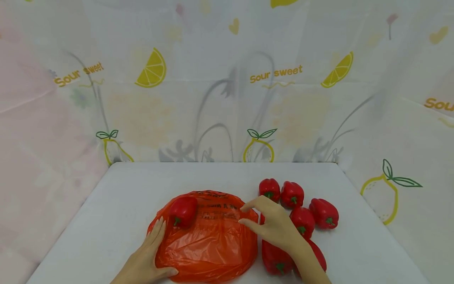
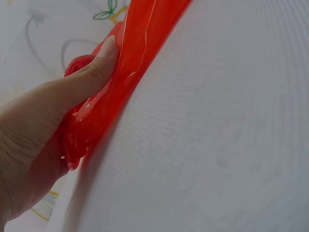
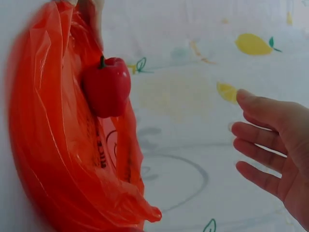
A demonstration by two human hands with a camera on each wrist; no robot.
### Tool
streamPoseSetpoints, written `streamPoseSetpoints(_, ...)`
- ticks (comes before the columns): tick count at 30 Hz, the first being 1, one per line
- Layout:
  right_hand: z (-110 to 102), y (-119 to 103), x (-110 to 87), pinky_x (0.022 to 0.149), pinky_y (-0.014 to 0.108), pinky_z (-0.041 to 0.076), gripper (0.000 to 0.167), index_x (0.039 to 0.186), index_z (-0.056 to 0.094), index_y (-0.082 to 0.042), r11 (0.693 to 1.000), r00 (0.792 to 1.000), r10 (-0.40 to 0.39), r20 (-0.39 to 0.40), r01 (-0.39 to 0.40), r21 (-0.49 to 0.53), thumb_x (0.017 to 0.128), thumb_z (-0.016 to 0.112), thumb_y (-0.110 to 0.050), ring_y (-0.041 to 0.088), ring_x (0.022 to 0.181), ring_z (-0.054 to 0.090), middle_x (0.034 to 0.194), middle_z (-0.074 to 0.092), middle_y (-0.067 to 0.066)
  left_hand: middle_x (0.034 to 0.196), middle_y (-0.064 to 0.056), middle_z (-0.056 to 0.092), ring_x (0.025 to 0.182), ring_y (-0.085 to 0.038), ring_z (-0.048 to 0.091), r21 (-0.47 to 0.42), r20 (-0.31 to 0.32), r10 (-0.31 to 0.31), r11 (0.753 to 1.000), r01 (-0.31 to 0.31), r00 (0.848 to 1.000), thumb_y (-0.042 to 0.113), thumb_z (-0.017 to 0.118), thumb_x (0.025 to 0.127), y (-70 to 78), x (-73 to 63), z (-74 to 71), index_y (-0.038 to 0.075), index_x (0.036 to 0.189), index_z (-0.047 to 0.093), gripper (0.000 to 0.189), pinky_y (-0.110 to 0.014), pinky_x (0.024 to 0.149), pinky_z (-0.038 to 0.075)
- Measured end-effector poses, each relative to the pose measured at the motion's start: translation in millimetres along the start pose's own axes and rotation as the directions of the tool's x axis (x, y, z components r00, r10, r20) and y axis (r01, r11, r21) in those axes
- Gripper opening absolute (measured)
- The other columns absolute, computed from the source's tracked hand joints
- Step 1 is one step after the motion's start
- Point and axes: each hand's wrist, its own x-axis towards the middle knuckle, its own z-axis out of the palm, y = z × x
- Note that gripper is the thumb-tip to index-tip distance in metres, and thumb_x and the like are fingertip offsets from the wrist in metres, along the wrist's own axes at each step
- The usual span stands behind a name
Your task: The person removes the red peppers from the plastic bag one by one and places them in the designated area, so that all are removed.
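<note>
An orange-red plastic bag (image 1: 209, 248) with dark print lies spread on the table. One red bell pepper (image 1: 183, 212) with a green stem sits on its upper left part; the right wrist view shows the same bell pepper (image 3: 107, 88) against the bag. My left hand (image 1: 144, 252) rests along the bag's left edge, fingers extended and thumb spread at the near side. Over the bag's right edge hovers my right hand (image 1: 271, 221), its fingers loosely bent and apart, with nothing between them. That hand hides parts of the peppers under it.
Several more red bell peppers (image 1: 324, 213) are grouped to the right of the bag, partly beneath my right forearm. The white table (image 1: 117, 197) ends at a lemon-printed cloth (image 1: 213, 98) behind it.
</note>
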Motion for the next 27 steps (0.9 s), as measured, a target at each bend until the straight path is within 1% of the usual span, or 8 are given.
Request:
streamPoseSetpoints(6,17,-8,6.5,0.079,0.025,0.054,0.028,0.104,0.066,-0.016,0.999,0.998,-0.029,0.060,0.027,0.019,0.081,0.080,-0.022,0.008,0.094,0.060,0.100,0.064,-0.010,0.160,-0.018,0.004,0.138,-0.046,0.024,0.009,-0.009,0.014,1.000,-0.013,1.000,0.067,0.076,0.063,0.1,-0.4,-0.6,0.001,0.153,0.010,0.131,-0.056,0.079,0.052)
streamPoseSetpoints(10,24,-11,11.0,0.081,0.026,0.054,0.026,0.104,0.067,-0.017,0.998,0.996,-0.054,0.070,0.052,0.030,0.082,0.078,-0.024,0.008,0.095,0.060,0.099,0.065,-0.010,0.160,-0.017,0.004,0.138,-0.046,0.024,0.010,-0.014,0.026,1.000,-0.025,1.000,0.068,0.075,0.063,-0.1,-0.4,-0.7,0.001,0.154,0.010,0.130,-0.055,0.078,0.053)
streamPoseSetpoints(14,31,-16,15.8,0.083,0.022,0.052,0.023,0.103,0.067,-0.017,0.995,0.993,-0.090,0.078,0.087,0.047,0.084,0.077,-0.025,0.006,0.092,0.059,0.098,0.065,-0.010,0.160,-0.017,0.004,0.138,-0.046,0.024,0.011,-0.011,0.023,1.000,-0.023,1.000,0.068,0.075,0.063,-0.6,-0.2,-0.5,0.001,0.154,0.011,0.130,-0.056,0.078,0.052)
streamPoseSetpoints(18,41,-22,22.3,0.083,0.017,0.049,0.023,0.101,0.067,-0.018,0.989,0.987,-0.138,0.078,0.134,0.057,0.083,0.078,-0.025,0.004,0.091,0.058,0.096,0.065,-0.010,0.160,-0.016,0.005,0.138,-0.044,0.025,0.009,-0.013,-0.001,1.000,0.002,1.000,0.071,0.074,0.061,-0.9,-0.1,0.5,0.002,0.154,0.012,0.131,-0.058,0.080,0.051)
streamPoseSetpoints(22,52,-28,29.1,0.084,0.014,0.047,0.022,0.099,0.067,-0.017,0.982,0.980,-0.180,0.089,0.173,0.078,0.082,0.079,-0.024,0.004,0.096,0.057,0.095,0.066,-0.008,0.160,-0.015,0.006,0.138,-0.043,0.025,0.007,-0.019,-0.004,1.000,0.004,1.000,0.072,0.073,0.062,-2.2,-0.3,2.4,0.002,0.154,0.013,0.130,-0.058,0.081,0.051)
streamPoseSetpoints(24,57,-31,31.7,0.086,0.014,0.046,0.020,0.098,0.068,-0.016,0.981,0.976,-0.187,0.109,0.179,0.076,0.083,0.078,-0.024,0.004,0.097,0.057,0.095,0.066,-0.008,0.160,-0.015,0.006,0.138,-0.043,0.026,0.009,-0.024,0.006,1.000,-0.006,1.000,0.072,0.073,0.062,-3.2,-0.4,3.5,0.002,0.154,0.013,0.130,-0.057,0.081,0.051)
streamPoseSetpoints(27,62,-34,34.5,0.086,0.013,0.045,0.019,0.099,0.068,-0.017,0.985,0.975,-0.169,0.146,0.162,0.060,0.084,0.076,-0.026,0.003,0.098,0.057,0.095,0.066,-0.009,0.160,-0.014,0.006,0.138,-0.043,0.027,0.017,-0.033,0.026,1.000,-0.025,0.999,0.073,0.071,0.063,-4.7,-0.7,5.0,0.003,0.154,0.012,0.129,-0.056,0.081,0.051)
